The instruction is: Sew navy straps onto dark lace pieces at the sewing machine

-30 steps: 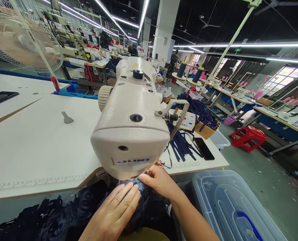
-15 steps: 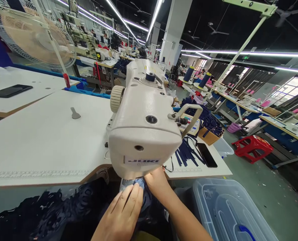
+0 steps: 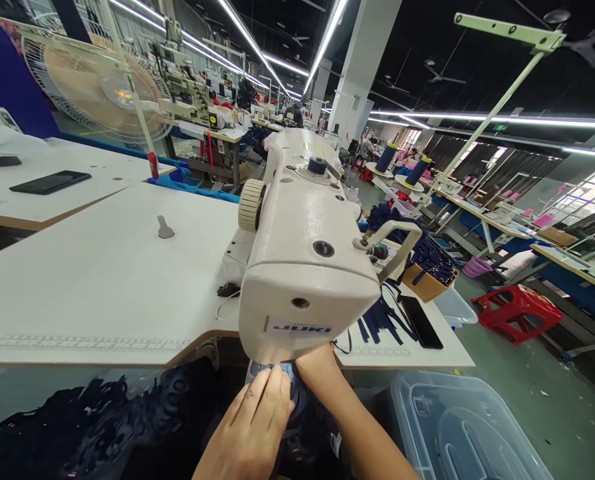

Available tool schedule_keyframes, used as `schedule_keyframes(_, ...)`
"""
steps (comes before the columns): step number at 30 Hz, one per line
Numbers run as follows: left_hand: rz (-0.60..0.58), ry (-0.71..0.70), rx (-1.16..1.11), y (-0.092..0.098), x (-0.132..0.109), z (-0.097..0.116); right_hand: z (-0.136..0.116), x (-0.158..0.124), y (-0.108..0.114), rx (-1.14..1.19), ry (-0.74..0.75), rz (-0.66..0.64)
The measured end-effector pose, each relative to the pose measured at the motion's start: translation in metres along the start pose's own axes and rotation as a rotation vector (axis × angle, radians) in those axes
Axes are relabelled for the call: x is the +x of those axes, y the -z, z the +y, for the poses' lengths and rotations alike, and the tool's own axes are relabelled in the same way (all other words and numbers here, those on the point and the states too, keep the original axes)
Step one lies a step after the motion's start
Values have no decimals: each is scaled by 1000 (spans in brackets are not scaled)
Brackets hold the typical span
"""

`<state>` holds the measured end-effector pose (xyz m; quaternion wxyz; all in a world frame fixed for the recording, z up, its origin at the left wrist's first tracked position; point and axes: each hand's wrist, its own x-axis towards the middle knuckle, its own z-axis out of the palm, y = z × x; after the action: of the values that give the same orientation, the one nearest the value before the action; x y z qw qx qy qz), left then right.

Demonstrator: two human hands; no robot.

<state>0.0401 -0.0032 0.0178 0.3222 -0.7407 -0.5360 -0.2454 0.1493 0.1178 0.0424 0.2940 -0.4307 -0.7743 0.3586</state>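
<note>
A cream sewing machine [image 3: 307,280] marked JUKI fills the centre. Below its head, my left hand [image 3: 255,413] lies over dark blue fabric [image 3: 297,400], its fingers extended side by side and the tips near the machine's lower edge. My right hand [image 3: 317,363] reaches beneath the head from the right side; the machine hides its fingers, so what they hold cannot be made out. The needle area is out of sight behind the head.
A small metal piece [image 3: 165,228] lies on the white table [image 3: 102,280]. To the right are dark blue strips [image 3: 380,320], a black phone [image 3: 420,322], a cardboard box [image 3: 422,283] and a clear plastic bin [image 3: 457,427]. Dark fabric [image 3: 127,427] hangs at lower left.
The view has shifted, so the machine and table appear slightly farther right and lower. Both hands keep nearly the same places beside the machine head.
</note>
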Motion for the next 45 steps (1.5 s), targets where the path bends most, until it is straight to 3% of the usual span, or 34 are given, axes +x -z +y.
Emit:
schedule_keyframes(12, -104, -73, 52, 2, -4, -2, 6, 7, -7, -23, 56, 24)
schedule_keyframes(18, -173, 96, 9, 5, -7, 6, 6, 14, -13, -25, 108, -8)
schedule_keyframes(23, -200, 0, 11, 8, -11, 2, 0, 15, -12, 5, 155, 21)
schedule_keyframes(26, -164, 19, 77, 8, -10, -2, -4, 16, -10, -11, 172, -22)
schedule_keyframes(30, -82, -80, 114, 6, -6, -4, -3, 13, -8, -2, 170, -40)
schedule_keyframes(37, 104, 156, -59, -5, -4, 10, 11, 2, -10, -3, 98, 47)
schedule_keyframes(45, 90, 201, -116, -4, 0, 13, 12, 2, -12, -33, 25, 69)
